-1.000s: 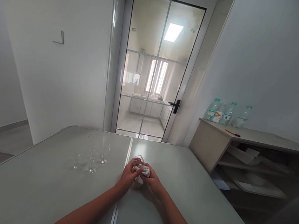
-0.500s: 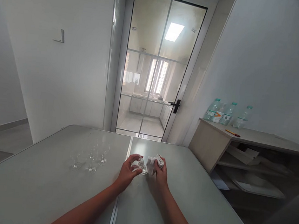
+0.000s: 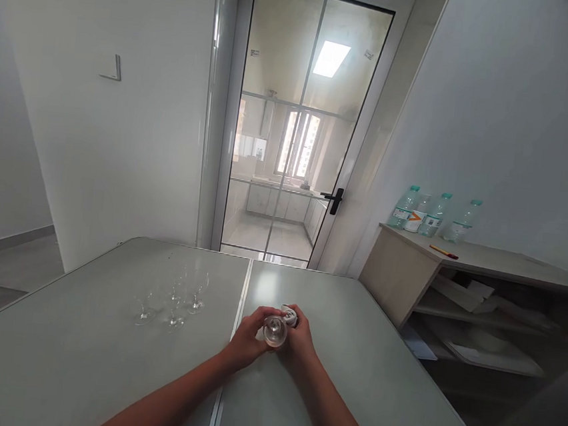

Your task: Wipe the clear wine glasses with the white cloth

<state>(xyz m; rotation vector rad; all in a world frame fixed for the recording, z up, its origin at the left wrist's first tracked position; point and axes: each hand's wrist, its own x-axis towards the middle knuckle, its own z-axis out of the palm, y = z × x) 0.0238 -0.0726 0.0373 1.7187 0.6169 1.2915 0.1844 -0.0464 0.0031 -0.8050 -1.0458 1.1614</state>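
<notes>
So the bench (image 3: 99,362) is smooth grey-green, near edge cut off. Wood-look shelf unit (image 3: 402,268) on the right, lower shelves too dark to make out. Clear plastic bottles (image 3: 432,222) on top; one label has an orange V-ish mark, other print's unreadable. Left hand (image 3: 248,338) is curled round a clear glass (image 3: 275,333) above the bench, right hand (image 3: 301,335) clutches a bunched white cloth (image 3: 289,317), fingers partly hidden. See-through stemmed glasses (image 3: 173,323) stand left, hard to count.

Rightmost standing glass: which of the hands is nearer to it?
Left. The left hand is to the right of the standing glass, apart from it, around the held glass; the right hand is farther right, holding a cloth.
</notes>
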